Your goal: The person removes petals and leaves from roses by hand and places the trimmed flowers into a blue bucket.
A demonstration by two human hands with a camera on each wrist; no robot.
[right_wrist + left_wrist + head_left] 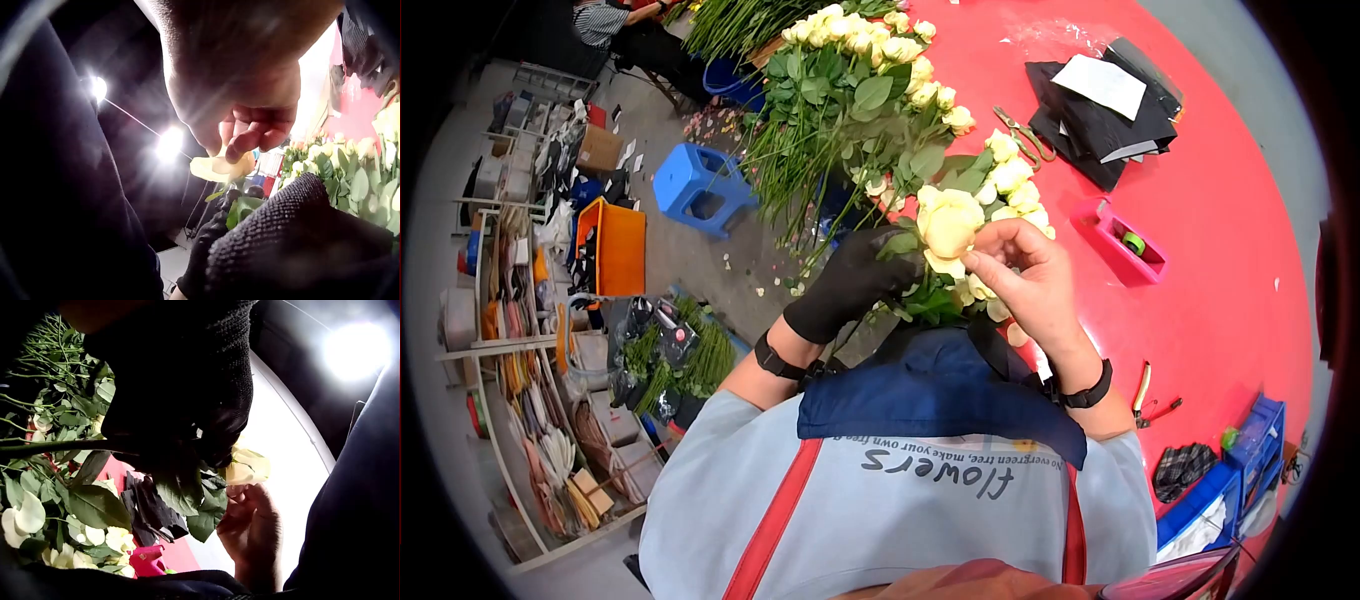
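A pale yellow rose (pixel 948 225) stands in front of the apron, its bloom facing up. My left hand (pixel 855 280), in a black glove, grips its stem just below the head, and the stem (pixel 59 447) sticks out past the glove in the left wrist view. With thumb and forefinger my bare right hand (pixel 1032 278) pinches an outer petal at the bloom's edge. In the right wrist view those fingertips (pixel 234 151) meet the petals from above. Green leaves (pixel 181 494) hang beneath the gloved hand. More cut roses (pixel 1015 180) lie just beyond.
On the red table (pixel 1220 300) are green-handled scissors (pixel 1025 137), black wrapping sheets (pixel 1100 120), a pink tape dispenser (pixel 1118 240), pruners (pixel 1145 395) and blue bins (pixel 1240 470). A heap of long-stemmed roses (pixel 830 100) lies ahead. A blue stool (pixel 700 185) stands at left.
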